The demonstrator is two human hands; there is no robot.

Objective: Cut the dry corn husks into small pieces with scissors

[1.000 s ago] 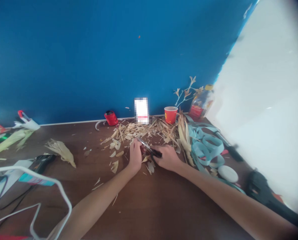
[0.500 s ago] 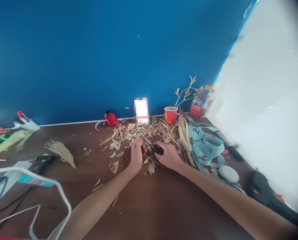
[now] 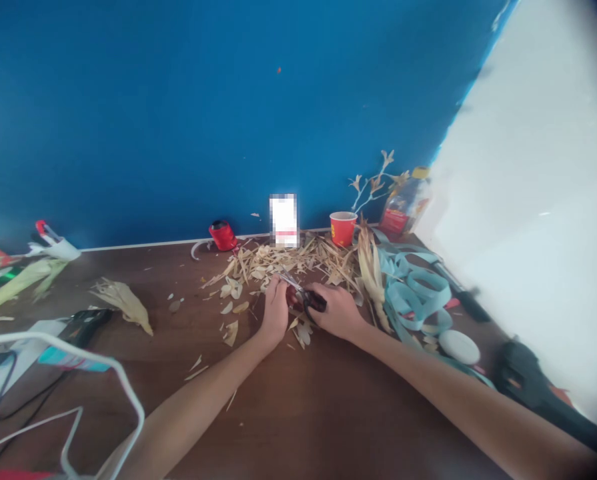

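A pair of scissors with dark handles (image 3: 315,301) is gripped in my right hand (image 3: 337,309), its blades pointing up and left, past the fingertips of the other hand. My left hand (image 3: 277,308) is closed close beside the blades; what its fingers pinch is hidden from this angle. Just beyond both hands spreads a heap of dry husk scraps (image 3: 263,260). A few pale petal-shaped pieces (image 3: 232,288) lie to the left of my left hand, and more sit under the scissors.
Behind the heap stand a red paper cup (image 3: 343,230), a bottle (image 3: 403,203) and a lit phone-like screen (image 3: 284,220). A red roll (image 3: 223,235) lies left of them. Blue-green ribbon (image 3: 418,293), a white disc (image 3: 459,347) and a glue gun (image 3: 528,380) are at right. A white cable (image 3: 123,380) loops at left.
The scissors have turned slightly, their blades now reaching further left over my left hand's fingertips. Both hands stay in nearly the same place.
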